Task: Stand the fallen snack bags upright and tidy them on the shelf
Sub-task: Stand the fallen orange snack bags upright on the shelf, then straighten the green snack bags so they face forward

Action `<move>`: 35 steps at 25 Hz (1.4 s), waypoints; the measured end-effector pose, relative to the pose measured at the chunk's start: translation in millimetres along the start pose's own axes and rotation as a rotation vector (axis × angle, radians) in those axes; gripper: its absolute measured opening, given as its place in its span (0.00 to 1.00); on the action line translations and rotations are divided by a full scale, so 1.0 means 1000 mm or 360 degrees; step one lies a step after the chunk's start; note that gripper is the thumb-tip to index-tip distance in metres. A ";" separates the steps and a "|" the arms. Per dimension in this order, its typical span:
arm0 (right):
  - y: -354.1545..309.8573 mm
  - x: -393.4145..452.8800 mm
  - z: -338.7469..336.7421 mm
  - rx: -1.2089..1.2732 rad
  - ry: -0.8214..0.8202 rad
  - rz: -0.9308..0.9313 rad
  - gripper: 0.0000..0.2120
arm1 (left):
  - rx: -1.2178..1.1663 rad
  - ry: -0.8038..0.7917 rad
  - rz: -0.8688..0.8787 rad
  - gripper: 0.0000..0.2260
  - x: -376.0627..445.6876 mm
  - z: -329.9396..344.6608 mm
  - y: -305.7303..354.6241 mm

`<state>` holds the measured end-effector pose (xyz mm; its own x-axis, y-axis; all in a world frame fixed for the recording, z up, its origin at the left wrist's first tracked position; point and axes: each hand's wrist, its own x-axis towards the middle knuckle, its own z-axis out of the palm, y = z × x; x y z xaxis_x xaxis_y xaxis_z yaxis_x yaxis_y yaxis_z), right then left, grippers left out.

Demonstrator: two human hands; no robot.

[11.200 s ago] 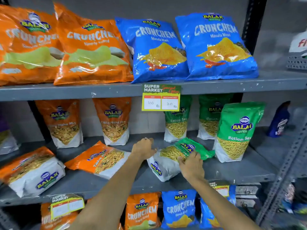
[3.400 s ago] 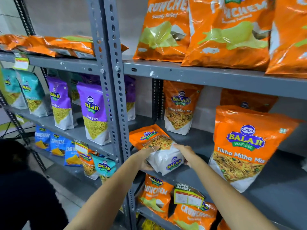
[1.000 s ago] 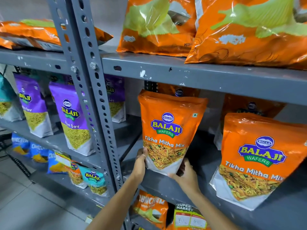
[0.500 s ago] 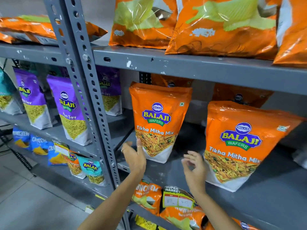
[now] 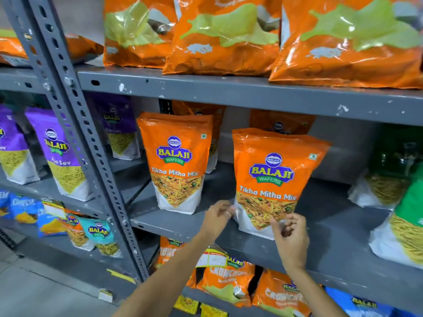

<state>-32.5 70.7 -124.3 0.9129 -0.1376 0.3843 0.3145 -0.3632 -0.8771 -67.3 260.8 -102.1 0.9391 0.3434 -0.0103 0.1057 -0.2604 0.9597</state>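
Orange bags stand upright on shelf; left hand and right hand loose, holding nothing, touch-up left.

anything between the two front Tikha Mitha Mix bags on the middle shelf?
Head view: bare grey shelf between the left bag and the right bag. The left hand reaches into the gap's front edge, by the right bag's lower corner.

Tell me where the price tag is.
Head view, low centre: the price tag hangs on the middle shelf's front edge, between the forearms, below the left hand.
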 end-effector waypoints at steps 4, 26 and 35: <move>0.022 0.007 -0.007 0.0083 -0.0272 0.0146 0.21 | 0.0141 -0.0193 -0.0054 0.27 0.013 0.034 -0.029; 0.013 0.010 -0.010 0.0202 0.0088 0.0328 0.15 | 0.0538 0.0310 0.0635 0.27 -0.003 0.049 -0.014; 0.042 0.049 -0.127 0.0192 0.0862 0.0218 0.08 | 0.0785 0.0299 0.0952 0.05 -0.025 0.127 0.037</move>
<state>-7.8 -68.5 -105.5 0.6940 -0.6401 0.3297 0.2590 -0.2053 -0.9438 -45.0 128.1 -102.1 0.8161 0.1542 0.5570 -0.2253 -0.8027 0.5522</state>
